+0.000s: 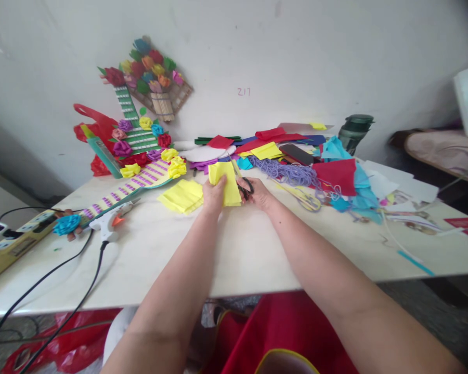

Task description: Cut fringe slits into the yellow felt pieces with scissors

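Observation:
My left hand (213, 195) is closed on a folded piece of yellow crepe paper (229, 188), held upright over the table. In my right hand (258, 193) is a pair of scissors (246, 188) with black handles. Its blades point up and away along the right edge of the yellow paper; whether they touch it I cannot tell. More folded yellow paper (182, 196) lies flat just left of my left hand. A tangle of purple yarn (288, 171) lies beyond my right hand.
A white glue gun (108, 222) with a black cord lies at left, near a power strip (23, 241). Behind it stands a decoration with paper flowers (144, 179). Red paper (335, 175), blue scraps (364, 192), a phone (297, 154) and a dark green bottle (354, 134) are at right.

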Demonstrator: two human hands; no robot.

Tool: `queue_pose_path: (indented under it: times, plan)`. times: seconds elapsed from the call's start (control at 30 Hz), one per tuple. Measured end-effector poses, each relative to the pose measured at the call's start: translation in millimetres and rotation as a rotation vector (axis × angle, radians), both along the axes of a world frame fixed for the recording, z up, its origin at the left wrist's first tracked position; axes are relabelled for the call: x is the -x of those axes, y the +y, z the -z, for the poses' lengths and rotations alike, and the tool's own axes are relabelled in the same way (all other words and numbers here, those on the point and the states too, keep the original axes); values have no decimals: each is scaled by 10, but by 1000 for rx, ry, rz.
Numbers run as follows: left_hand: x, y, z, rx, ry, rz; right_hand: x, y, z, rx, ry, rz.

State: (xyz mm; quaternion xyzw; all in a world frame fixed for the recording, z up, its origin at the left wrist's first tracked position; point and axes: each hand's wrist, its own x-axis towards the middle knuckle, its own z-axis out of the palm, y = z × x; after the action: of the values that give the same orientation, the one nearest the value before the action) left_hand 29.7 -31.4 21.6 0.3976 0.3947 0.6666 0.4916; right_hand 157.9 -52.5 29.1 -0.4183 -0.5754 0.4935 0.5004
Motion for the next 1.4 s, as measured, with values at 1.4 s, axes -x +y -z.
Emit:
queue_pose_path:
  times: [1.4]
  plan:
    - [19, 41, 49, -18, -1, 2, 39, 11, 10, 18, 60, 35]
